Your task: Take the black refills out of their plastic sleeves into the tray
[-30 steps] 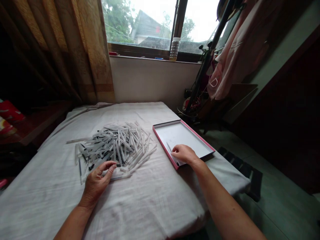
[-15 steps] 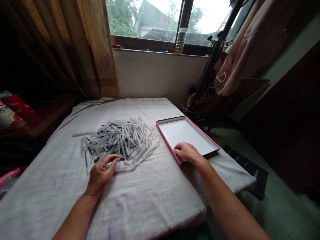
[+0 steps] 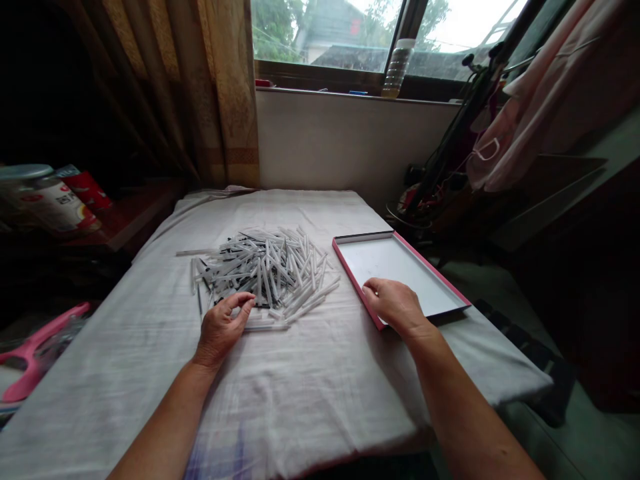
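Note:
A heap of slim translucent tubes (image 3: pixel 270 267), looking like pen barrels, lies on the white cloth with dark pieces mixed in. At its near edge is my left hand (image 3: pixel 223 327), thumb and forefinger brought together in a pinch. Whatever they hold, if anything, is too small to make out. My right hand (image 3: pixel 395 307) is over the near left side of a shallow pink-edged tray (image 3: pixel 357 287) with a white bottom. Its fingers are curled closed, and their contents are hidden.
A white cloth (image 3: pixel 280 407) covers the table. Beyond the left side are a lidded jar (image 3: pixel 50 200) and a pink plastic handle (image 3: pixel 45 347). A bottle (image 3: pixel 399 70) stands on the windowsill. Pink cloth (image 3: pixel 530 100) hangs at the right beside a dark pole (image 3: pixel 475 100).
My view has turned left, so the scene sits further right and the jar and pink handle show more. Both hands keep nearly the same places beside the heap and at the tray.

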The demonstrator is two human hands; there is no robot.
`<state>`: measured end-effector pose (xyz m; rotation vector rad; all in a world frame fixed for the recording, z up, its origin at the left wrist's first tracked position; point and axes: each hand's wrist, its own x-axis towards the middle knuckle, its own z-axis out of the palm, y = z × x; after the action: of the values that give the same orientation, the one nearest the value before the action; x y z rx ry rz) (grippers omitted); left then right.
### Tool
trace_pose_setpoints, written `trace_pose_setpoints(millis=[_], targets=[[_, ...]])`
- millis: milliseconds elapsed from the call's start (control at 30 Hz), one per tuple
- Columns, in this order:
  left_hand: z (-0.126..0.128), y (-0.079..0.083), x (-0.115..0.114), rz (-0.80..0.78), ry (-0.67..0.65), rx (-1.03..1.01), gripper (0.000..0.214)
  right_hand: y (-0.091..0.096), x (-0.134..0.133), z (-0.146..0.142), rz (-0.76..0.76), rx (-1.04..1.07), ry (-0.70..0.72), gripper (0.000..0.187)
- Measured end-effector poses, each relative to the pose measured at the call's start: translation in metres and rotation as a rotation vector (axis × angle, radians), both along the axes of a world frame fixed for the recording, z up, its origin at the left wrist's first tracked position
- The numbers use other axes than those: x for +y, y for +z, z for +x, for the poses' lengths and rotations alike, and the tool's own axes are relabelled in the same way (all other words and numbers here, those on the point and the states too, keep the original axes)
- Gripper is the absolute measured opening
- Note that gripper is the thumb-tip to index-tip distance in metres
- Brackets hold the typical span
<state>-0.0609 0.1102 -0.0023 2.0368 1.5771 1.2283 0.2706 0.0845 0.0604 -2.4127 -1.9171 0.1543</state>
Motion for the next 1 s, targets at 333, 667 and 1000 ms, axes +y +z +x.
trace_pose_setpoints(millis=[333, 667, 1000], targets=[[0.002, -0.004, -0.002, -0.032, -0.030, -0.007, 0.028, -0.024, 0.013, -0.068, 0.060, 0.078, 0.415, 0.032], [0.010, -0.007, -0.007, -0.025, -0.067, -0.034, 0.025, -0.053, 0.013, -0.066, 0.396, 0.159, 0.547, 0.021], [0.012, -0.004, -0.020, 0.008, -0.094, -0.047, 0.011, -0.060, 0.004, -0.067, 0.854, 0.647, 0.505, 0.035]])
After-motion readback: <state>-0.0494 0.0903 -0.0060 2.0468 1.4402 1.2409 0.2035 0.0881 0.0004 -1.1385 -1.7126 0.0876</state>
